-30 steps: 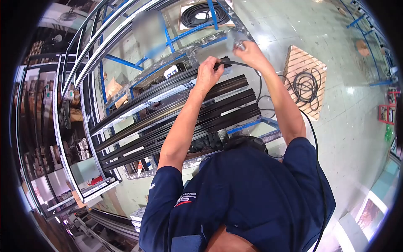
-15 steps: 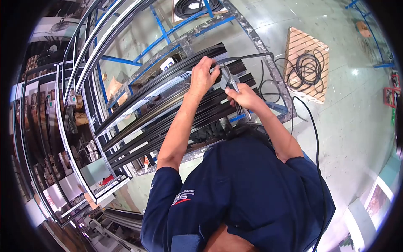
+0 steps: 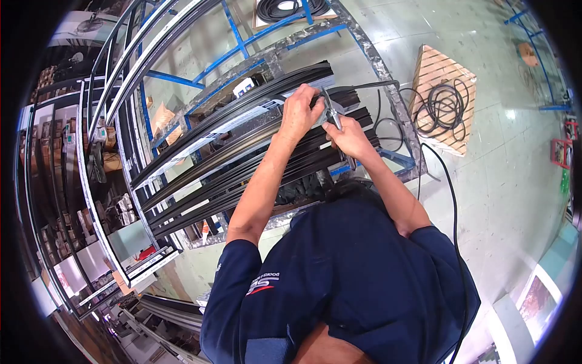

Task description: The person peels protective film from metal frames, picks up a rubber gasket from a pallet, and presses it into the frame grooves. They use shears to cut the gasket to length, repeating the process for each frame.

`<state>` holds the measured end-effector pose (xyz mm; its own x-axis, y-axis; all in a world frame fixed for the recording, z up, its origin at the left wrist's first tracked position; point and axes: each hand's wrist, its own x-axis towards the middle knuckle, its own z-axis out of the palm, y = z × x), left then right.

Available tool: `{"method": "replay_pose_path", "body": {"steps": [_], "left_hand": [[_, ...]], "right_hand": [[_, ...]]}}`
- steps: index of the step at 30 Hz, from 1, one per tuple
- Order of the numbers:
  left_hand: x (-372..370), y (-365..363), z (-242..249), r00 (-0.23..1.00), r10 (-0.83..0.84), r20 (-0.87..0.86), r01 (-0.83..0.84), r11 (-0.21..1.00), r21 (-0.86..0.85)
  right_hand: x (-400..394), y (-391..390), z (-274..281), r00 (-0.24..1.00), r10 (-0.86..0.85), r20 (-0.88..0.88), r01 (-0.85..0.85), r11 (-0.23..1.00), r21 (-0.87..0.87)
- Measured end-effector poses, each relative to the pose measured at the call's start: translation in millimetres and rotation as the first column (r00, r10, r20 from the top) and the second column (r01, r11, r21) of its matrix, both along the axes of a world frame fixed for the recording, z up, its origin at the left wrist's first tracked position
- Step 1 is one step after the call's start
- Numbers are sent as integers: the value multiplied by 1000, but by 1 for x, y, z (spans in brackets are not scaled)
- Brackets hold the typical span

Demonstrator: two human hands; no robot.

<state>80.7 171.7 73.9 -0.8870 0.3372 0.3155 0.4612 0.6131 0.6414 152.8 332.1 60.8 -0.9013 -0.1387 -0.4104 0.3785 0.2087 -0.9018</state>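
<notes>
My left hand [image 3: 297, 112] is closed, its fingers pinching a black rubber strip [image 3: 370, 85] near the jaws of a cutter. The strip runs off to the right over the frame's edge. My right hand [image 3: 350, 137] is wrapped around the silver hand cutter [image 3: 333, 111], its jaws pointing up beside my left fingertips. Whether the jaws touch the strip is hard to see. Below both hands lie bundles of long dark profiles [image 3: 267, 159], stretched diagonally across a rack.
A paint-spattered metal rack [image 3: 379, 57] with blue bars surrounds the profiles. At right, a tangled black coil [image 3: 447, 106] lies on a slatted wooden board [image 3: 427, 67]. Another black coil [image 3: 285, 11] sits at the top. Tall frames [image 3: 91, 200] stand at left. A black cable [image 3: 451, 194] hangs at right.
The cutter's jaws, spread wider before, look closer together now. Both hands stay close to the same spot, and the view has shifted slightly.
</notes>
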Motion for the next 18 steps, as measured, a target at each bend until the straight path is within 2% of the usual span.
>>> {"method": "replay_pose_path", "body": {"steps": [18], "left_hand": [[-1, 0, -1, 999, 5, 42, -6, 999, 38]], "right_hand": [[-3, 3, -2, 998, 6, -70, 6, 985, 171]]}}
